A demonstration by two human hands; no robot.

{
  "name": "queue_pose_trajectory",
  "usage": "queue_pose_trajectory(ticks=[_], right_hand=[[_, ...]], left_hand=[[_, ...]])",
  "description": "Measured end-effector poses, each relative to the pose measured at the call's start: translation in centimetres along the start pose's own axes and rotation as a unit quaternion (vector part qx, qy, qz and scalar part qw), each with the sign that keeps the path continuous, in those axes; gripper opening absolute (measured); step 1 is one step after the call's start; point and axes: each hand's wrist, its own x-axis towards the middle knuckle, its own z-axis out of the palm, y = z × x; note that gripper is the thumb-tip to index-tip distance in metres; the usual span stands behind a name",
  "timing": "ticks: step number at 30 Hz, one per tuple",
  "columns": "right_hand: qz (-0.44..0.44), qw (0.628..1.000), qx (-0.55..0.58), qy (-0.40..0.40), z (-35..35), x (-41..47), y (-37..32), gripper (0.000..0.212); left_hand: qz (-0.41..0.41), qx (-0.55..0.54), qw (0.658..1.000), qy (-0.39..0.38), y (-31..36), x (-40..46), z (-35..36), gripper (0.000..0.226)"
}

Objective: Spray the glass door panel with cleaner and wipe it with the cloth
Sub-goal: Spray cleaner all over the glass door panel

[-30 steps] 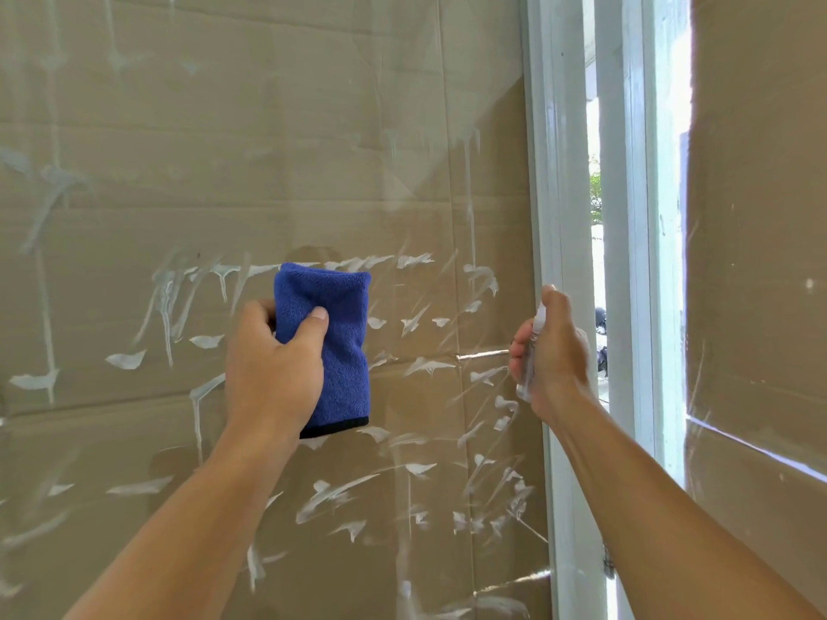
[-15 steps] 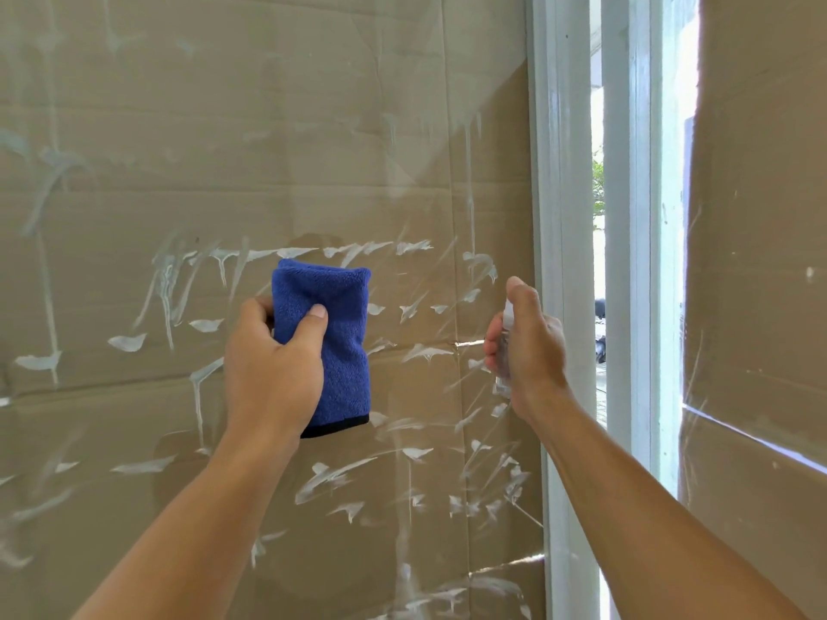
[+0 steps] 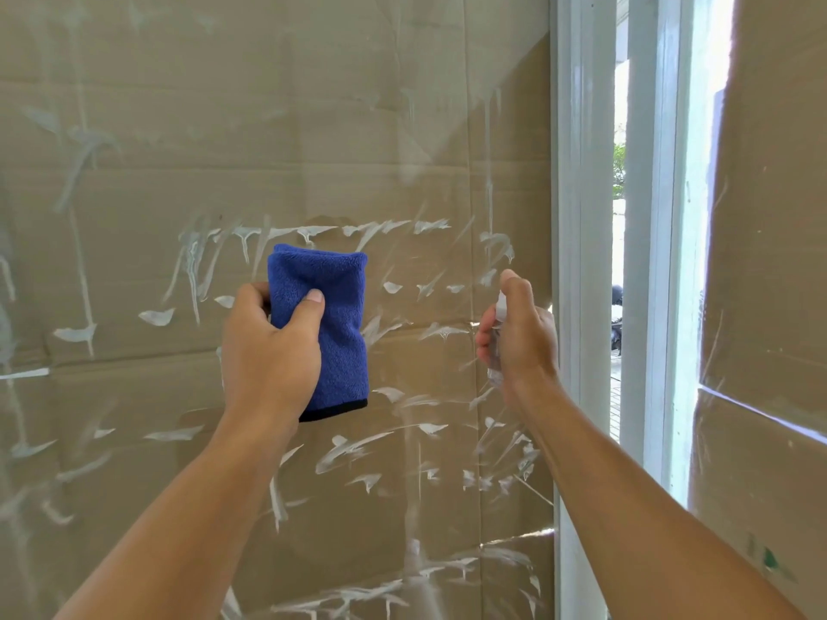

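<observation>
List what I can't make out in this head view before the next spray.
- Small clear spray bottle: mostly hidden inside the right hand; nozzle direction and fill level unreadable.
- Folded blue microfibre cloth: its glass-facing side is hidden.
- Glass door panel: cut off by the frame edges.

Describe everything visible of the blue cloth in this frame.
The cloth is deep blue, plush like microfibre, folded into an upright pad with a black hem along its bottom edge. The left hand grips its left side, thumb across the front. It is held up before the smeared glass; contact with it cannot be told.
</observation>
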Motion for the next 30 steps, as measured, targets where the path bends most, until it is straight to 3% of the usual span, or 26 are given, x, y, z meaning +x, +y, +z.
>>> queue_pose_trajectory(ticks=[13, 19, 30], right_hand=[[-0.021, 1.000, -0.005, -0.014, 3.2, -0.4, -2.8, 0.042], [0.022, 0.999, 0.015, -0.033, 4.0, -0.8, -2.8, 0.061], [0.055, 0.997, 0.016, -0.060, 5.5, -2.1, -1.6, 0.058]], left_hand=[[0.018, -0.013, 1.000, 0.008, 0.6, 1.3, -2.5, 0.012], [0.016, 0.000, 1.000, 0.013, 0.0, 2.1, -3.8, 0.011], [0.024, 0.014, 0.999, 0.018, -0.6, 2.8, -6.0, 0.017]])
